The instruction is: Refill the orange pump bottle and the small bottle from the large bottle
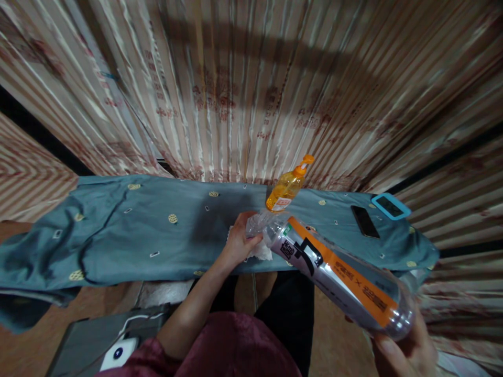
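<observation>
Nearest me: right hand [406, 348], pinching the base end of the labelled bottle [326, 272]; slick plastic could slip there and drop that end. Bottle slants away leftward over the counter [184, 243], neck end at my left hand [238, 242]. Left forearm reaches forward, fingers curled round a clear plastic piece [255, 225], can't tell exactly what. Tissue [262, 252] below. Just beyond, pump bottle [286, 189]: a careless neck swing could topple it.
</observation>
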Tool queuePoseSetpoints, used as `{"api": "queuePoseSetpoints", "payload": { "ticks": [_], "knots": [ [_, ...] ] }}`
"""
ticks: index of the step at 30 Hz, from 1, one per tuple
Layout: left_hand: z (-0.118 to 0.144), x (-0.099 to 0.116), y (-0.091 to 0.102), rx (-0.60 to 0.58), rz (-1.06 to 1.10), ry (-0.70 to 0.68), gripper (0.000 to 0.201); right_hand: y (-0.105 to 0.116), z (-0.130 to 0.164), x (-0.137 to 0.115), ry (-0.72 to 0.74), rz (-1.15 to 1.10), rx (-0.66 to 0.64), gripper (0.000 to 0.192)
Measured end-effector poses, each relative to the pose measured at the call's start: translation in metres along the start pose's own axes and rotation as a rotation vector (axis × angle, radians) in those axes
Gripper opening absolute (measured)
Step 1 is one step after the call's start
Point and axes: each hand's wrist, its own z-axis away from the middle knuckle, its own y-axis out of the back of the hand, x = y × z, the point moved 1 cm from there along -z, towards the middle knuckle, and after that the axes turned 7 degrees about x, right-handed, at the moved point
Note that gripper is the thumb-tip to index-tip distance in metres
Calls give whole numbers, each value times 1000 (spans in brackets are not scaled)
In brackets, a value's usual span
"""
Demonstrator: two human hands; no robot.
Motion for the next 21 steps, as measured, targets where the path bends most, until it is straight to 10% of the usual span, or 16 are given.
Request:
{"api": "queuePoseSetpoints", "payload": {
  "ticks": [21],
  "knots": [
    [0, 0, 0, -5, 4, -2, 50, -5, 2, -7, -34, 11, 8, 98]
  ]
}}
